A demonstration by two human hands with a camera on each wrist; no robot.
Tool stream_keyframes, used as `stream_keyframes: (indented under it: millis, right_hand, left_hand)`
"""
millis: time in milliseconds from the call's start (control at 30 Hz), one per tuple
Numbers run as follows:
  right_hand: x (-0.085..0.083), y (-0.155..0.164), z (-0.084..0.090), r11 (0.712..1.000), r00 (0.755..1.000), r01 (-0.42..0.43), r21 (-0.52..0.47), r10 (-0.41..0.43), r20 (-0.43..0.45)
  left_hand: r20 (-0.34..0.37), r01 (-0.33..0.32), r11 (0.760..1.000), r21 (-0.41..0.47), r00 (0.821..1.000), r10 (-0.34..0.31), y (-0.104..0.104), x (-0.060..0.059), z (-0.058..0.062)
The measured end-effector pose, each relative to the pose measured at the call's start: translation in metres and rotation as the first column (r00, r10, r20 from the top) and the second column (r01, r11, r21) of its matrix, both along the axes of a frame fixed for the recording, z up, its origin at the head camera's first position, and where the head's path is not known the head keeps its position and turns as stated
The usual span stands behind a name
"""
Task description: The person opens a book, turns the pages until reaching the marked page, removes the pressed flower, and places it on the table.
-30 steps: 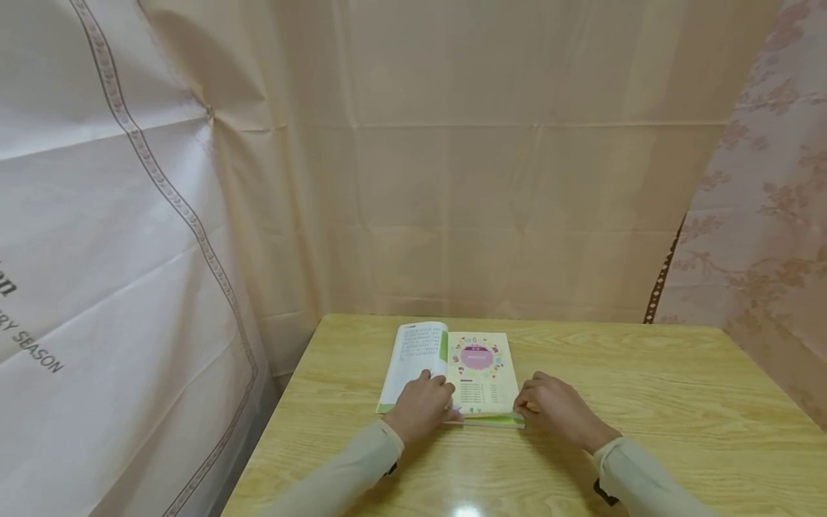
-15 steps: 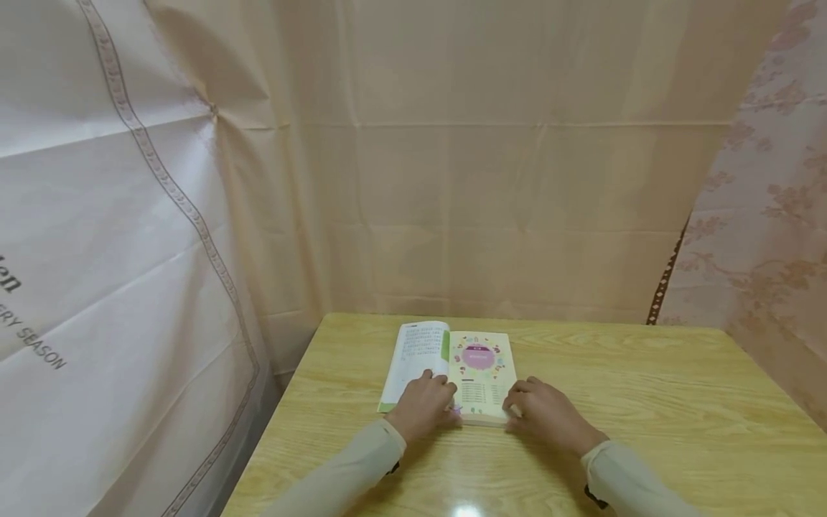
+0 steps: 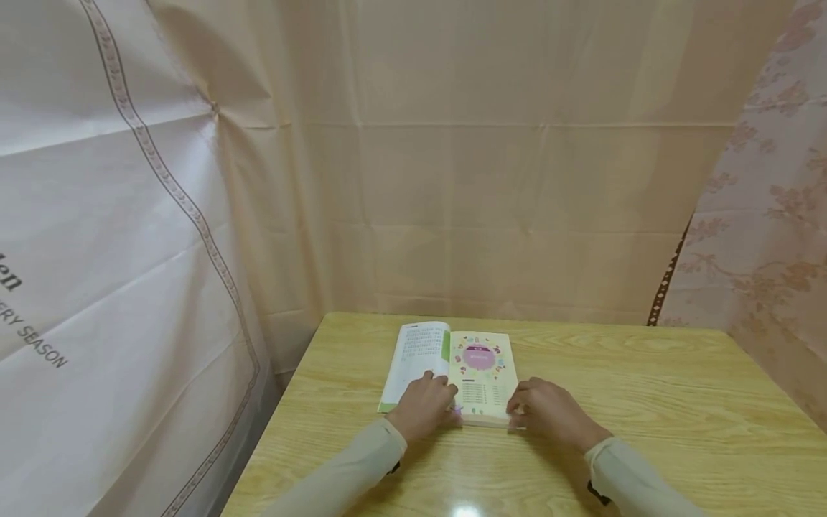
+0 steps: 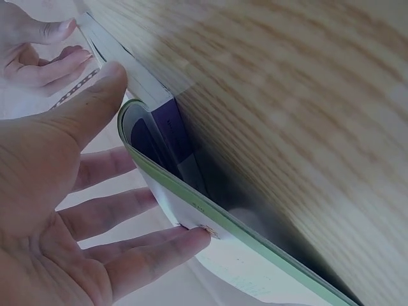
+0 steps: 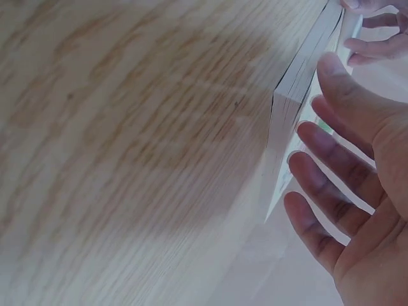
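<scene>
An open paperback book (image 3: pixel 479 393) lies on the wooden table (image 3: pixel 646 402). Its left page (image 3: pixel 420 346) carries lines of print, and the cream right page has a pink oval ringed with small colourful pictures. My left hand (image 3: pixel 423 406) rests over the lower left page and the fold. In the left wrist view its fingers (image 4: pixel 159 255) lie against the bowed left pages and the thumb is at the block's lower edge. My right hand (image 3: pixel 549 411) is at the lower right corner; in the right wrist view its fingers (image 5: pixel 319 169) are spread beside the page edges, pinching nothing.
Beige cloth (image 3: pixel 504 179) hangs behind the table's back edge. A white printed sheet (image 3: pixel 116 287) hangs at the left, and a pink floral cloth (image 3: pixel 775 237) at the right. A bright reflection shows on the table near me.
The right-hand leaf, lifted at its lower corner with green showing beneath a second ago, now lies flat. My right hand moved slightly left, then marginally back; my left hand stayed in place.
</scene>
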State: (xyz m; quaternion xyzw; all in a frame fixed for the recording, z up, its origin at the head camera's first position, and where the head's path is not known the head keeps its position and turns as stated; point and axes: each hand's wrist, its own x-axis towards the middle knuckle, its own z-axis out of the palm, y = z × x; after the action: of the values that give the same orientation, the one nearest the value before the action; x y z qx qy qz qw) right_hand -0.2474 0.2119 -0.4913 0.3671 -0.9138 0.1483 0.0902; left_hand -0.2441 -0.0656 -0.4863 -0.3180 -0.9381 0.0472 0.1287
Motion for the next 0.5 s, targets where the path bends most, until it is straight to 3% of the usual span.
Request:
stream_keyframes:
  millis: [500]
  right_hand:
    - [-0.0015, 0.0021, -0.0019, 0.999, 0.999, -0.052, -0.003, 0.052, 0.006]
  left_hand:
    - [0.002, 0.002, 0.999, -0.045, 1.000, -0.002, 0.0022, 0.0010, 0.0010]
